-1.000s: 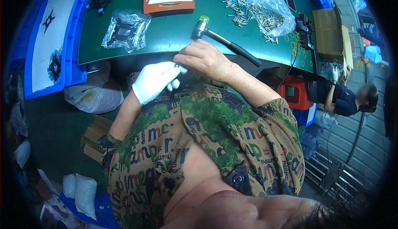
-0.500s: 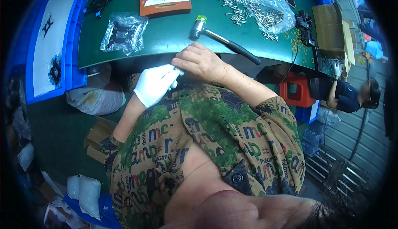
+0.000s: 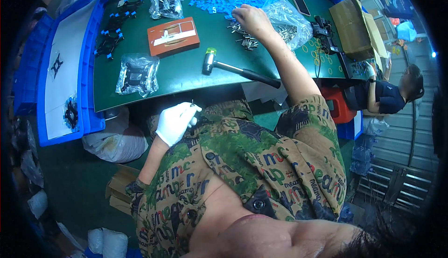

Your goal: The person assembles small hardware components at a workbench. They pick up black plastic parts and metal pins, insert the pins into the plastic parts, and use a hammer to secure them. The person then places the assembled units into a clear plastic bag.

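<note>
My left hand [image 3: 176, 123], in a white glove, is held in front of my body below the table's near edge. Its fingertips pinch a small dark, thin part [image 3: 192, 103], too small to name surely. My bare right hand [image 3: 253, 21] reaches over the table, fingers bent together at the edge of a heap of small blue pieces [image 3: 219, 3]. Whatever those fingers hold is too small to make out. Just below that hand lie loose metal pins [image 3: 246, 39], and more of them fill a clear plastic bag [image 3: 285, 24] beside it.
A hammer [image 3: 240, 70] with a black grip lies near the front edge. Around it are an orange box [image 3: 173, 38], a bagged black bracket [image 3: 137, 76], a phone [image 3: 299, 2] and yellow rings [image 3: 317, 55]. Blue trays [image 3: 86, 71] stand left; a co-worker [image 3: 385, 94] is at right.
My right hand has left my left hand and moved up and right to the blue pieces and pins. The view has shifted, showing more of the table's far side.
</note>
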Motion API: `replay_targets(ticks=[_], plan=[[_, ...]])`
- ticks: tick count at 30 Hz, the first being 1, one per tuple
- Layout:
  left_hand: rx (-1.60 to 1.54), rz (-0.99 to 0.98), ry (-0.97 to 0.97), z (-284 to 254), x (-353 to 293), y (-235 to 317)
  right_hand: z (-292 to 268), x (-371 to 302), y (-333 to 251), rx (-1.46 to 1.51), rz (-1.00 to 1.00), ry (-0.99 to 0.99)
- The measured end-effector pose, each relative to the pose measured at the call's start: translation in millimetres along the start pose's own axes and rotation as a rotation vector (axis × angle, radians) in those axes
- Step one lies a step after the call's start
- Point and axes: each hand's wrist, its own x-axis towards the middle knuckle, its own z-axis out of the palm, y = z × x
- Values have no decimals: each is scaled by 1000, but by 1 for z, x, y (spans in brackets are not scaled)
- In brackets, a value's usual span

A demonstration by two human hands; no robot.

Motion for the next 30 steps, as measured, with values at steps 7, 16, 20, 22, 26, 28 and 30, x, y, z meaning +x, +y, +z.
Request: replay_targets(ticks=[7, 16, 20, 22, 26, 28, 30], plan=[[-2, -27, 20, -1, -2, 1, 17, 23, -12, -273, -72, -256], [41, -28, -7, -3, -1, 1, -5, 32, -38, -160, -23, -260], [59, -35, -21, -2, 1, 2, 1, 40, -65, -159, 110, -496], [63, -25, -22, -3, 0, -2, 3, 42, -72, -178, 106, -557], [67, -21, -8, -5, -3, 1, 20, 48, -55, -155, 65, -592], [75, -16, -6, -5, -4, 0, 15, 46, -55, -117, -17, -593], [76, 1, -19, -6, -3, -4, 12, 38, -57, -41, -86, -547]])
